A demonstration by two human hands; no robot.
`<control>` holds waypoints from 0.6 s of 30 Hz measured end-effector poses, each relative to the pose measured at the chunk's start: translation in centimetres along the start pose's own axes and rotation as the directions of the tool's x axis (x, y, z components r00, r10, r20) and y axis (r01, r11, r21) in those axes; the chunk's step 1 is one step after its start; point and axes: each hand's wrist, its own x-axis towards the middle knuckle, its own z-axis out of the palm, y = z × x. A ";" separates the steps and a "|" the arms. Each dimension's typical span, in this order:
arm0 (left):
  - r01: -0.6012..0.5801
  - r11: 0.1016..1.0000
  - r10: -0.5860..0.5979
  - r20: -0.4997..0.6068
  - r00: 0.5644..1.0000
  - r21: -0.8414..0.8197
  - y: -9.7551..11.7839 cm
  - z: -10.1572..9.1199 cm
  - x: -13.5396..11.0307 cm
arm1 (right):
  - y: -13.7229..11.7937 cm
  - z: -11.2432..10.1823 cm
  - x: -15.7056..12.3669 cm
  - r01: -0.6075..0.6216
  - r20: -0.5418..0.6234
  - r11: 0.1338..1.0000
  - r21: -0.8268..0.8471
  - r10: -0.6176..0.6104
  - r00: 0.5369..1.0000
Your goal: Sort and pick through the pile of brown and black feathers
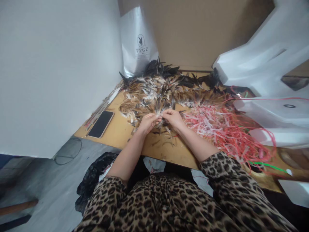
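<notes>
My left hand point(150, 122) and my right hand point(173, 118) meet near the front of the wooden table point(116, 132). Both are closed, pinching the base of a small bunch of feathers point(158, 105) that fans upward, brown and dark with pale fluff at the base. Right behind my fingers spreads a large pile of brown, white and black feathers point(149, 88). Red and pale pink strips point(217, 129) lie in a tangled heap to the right of my right hand, with feathers along its far edge.
A phone point(101, 124) lies at the table's left edge beside thin sticks point(98, 110). At the back stands a white printed bag point(137, 42). White sheeting point(260, 54) fills the right side. A black plastic bag point(96, 175) sits below the table, and a cable point(70, 157) is on the floor.
</notes>
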 end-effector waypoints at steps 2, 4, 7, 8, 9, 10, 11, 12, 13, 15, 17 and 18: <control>0.010 1.000 -0.010 -0.012 1.000 0.022 0.0 0.1 0.0 | 0.1 -0.2 0.2 0.078 -0.018 0.991 -0.112 -0.081 0.997; 0.013 0.999 -0.012 -0.021 1.000 0.034 0.0 0.1 0.1 | 0.1 -0.5 0.5 0.109 -0.005 0.979 -0.171 -0.111 0.994; 0.010 0.999 -0.009 -0.034 0.999 0.046 0.0 0.2 0.1 | 0.0 -0.7 0.6 0.111 0.023 0.979 -0.170 -0.109 0.994; 0.008 0.999 -0.006 -0.038 0.999 0.052 0.0 0.2 0.1 | 0.0 -0.7 0.5 0.112 0.024 0.981 -0.159 -0.109 0.994; 0.007 0.998 -0.005 -0.041 0.999 0.058 0.0 0.3 0.0 | -0.1 -0.7 0.5 0.110 0.023 0.983 -0.150 -0.108 0.994; 0.006 0.998 -0.003 -0.043 0.999 0.063 0.1 0.3 0.0 | -0.2 -0.7 0.4 0.108 0.020 0.983 -0.146 -0.106 0.994; 0.004 0.998 -0.001 -0.046 0.999 0.066 0.1 0.3 0.0 | -0.3 -0.7 0.4 0.105 0.020 0.984 -0.146 -0.103 0.994; 0.002 0.998 0.001 -0.048 0.999 0.067 0.1 0.3 0.0 | -0.3 -0.7 0.3 0.104 0.022 0.983 -0.149 -0.102 0.995; 0.001 0.998 0.003 -0.050 0.999 0.066 0.1 0.3 0.0 | -0.3 -0.7 0.3 0.105 0.027 0.982 -0.154 -0.103 0.994; 0.000 0.998 0.004 -0.052 0.999 0.066 0.1 0.4 -0.1 | -0.2 -0.7 0.3 0.113 0.039 0.981 -0.159 -0.108 0.993; 0.001 0.998 0.003 -0.052 0.999 0.069 0.2 0.5 -0.1 | -0.1 -0.7 0.4 0.119 0.055 0.980 -0.159 -0.112 0.992; 0.003 0.997 0.001 -0.052 0.999 0.074 0.2 0.5 -0.2 | 0.0 -0.8 0.4 0.121 0.061 0.980 -0.161 -0.113 0.992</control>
